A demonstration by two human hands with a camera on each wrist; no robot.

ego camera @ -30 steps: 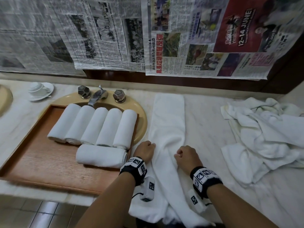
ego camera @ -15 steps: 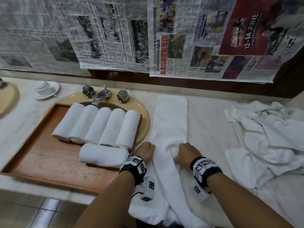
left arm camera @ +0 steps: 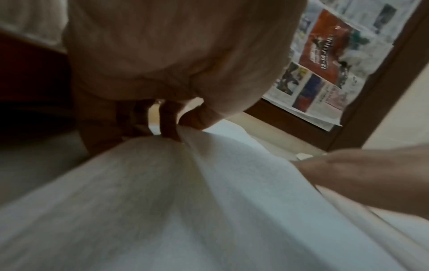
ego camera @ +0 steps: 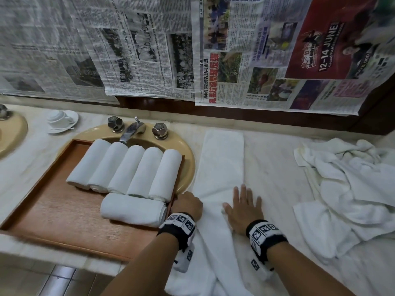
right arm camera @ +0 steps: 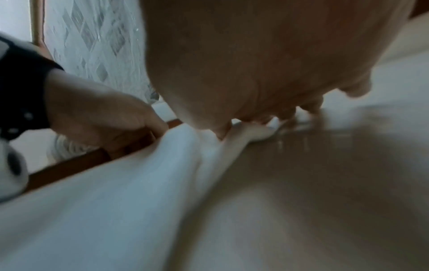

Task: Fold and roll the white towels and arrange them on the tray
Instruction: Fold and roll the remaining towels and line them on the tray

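Your folded towel lies as a long strip on the counter, running from 12 o'clock down to 6 o'clock, where it spills over the edge. Your left hand pinches its left edge, probably to anchor it, while your right hand lies flat with fingers spread on the right edge, seemingly smoothing the fold before rolling. The left wrist view confirms the pinch, fingers gathering cloth, which the head view hides. At 9 o'clock the tray holds six rolled towels; loose towels wait at 3 o'clock.
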